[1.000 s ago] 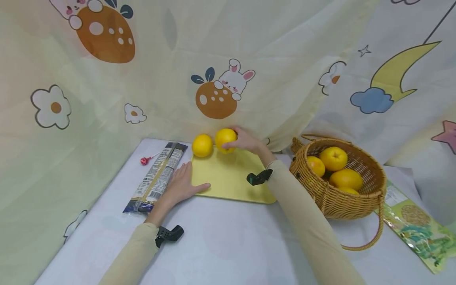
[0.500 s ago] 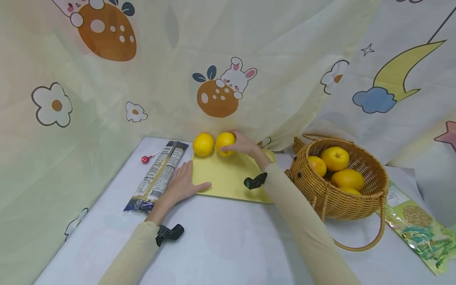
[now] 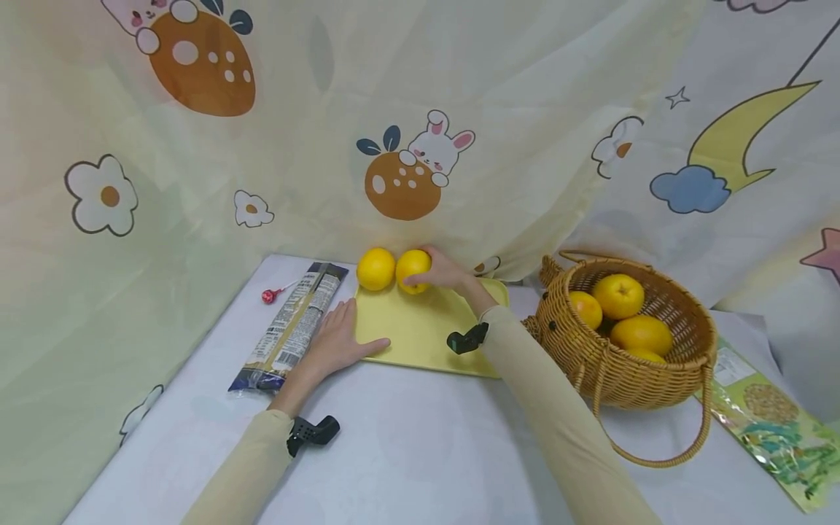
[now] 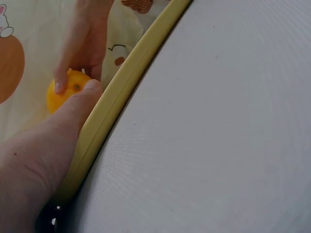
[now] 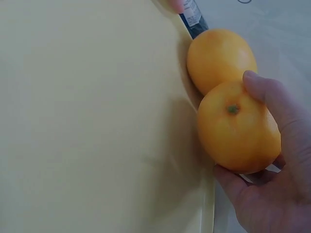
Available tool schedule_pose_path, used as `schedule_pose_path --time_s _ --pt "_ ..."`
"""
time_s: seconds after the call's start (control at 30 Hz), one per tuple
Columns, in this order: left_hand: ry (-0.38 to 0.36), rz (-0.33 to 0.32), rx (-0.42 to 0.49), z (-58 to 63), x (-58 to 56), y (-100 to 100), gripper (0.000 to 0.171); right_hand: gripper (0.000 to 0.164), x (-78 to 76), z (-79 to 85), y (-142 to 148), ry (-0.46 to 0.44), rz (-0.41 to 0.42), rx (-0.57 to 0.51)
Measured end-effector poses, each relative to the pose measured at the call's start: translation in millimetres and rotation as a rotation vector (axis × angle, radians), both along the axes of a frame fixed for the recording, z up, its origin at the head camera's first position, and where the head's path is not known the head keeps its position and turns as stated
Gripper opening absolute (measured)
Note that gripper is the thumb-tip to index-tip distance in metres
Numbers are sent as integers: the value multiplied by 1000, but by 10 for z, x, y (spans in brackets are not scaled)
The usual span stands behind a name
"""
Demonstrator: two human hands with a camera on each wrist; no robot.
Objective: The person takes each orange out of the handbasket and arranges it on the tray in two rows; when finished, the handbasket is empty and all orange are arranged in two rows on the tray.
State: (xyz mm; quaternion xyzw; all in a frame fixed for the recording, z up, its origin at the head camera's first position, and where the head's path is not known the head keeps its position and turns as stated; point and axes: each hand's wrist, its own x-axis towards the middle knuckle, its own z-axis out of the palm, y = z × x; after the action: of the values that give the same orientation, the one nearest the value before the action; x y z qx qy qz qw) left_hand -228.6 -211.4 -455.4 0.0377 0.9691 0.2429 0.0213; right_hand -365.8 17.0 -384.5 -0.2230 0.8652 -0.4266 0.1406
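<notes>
My right hand [image 3: 449,270] grips an orange [image 5: 238,128] at the far edge of the yellow tray [image 3: 426,335]. Its thumb lies over the fruit, with fingers curled beneath in the right wrist view. A second orange [image 3: 376,270] sits at the tray's far left corner, right up against the held one. My left hand [image 3: 337,339] rests at the tray's left side, fingers straight and thumb spread over the near left corner. In the left wrist view, that thumb [image 4: 87,97] lies along the tray's raised edge.
A wicker basket [image 3: 630,386] holding several oranges stands right of the tray, its handle hanging forward. Behind it lies a green printed packet [image 3: 768,423]. Left of my left hand are a long dark-ended packet [image 3: 289,328] and a red lollipop [image 3: 269,296]. Patterned cloth hangs behind.
My right hand has lowered the orange onto the tray's far edge, bringing it close against the other orange. My left hand has stayed in place.
</notes>
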Motion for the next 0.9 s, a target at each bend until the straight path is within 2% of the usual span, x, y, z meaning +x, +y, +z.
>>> schedule_pose_path --time_s 0.63,0.9 --pt "-17 4 -7 -3 -3 6 133 79 -5 -87 -65 44 -7 29" --pt "-21 6 -17 3 -13 10 132 90 14 -97 -86 31 -43 -11"
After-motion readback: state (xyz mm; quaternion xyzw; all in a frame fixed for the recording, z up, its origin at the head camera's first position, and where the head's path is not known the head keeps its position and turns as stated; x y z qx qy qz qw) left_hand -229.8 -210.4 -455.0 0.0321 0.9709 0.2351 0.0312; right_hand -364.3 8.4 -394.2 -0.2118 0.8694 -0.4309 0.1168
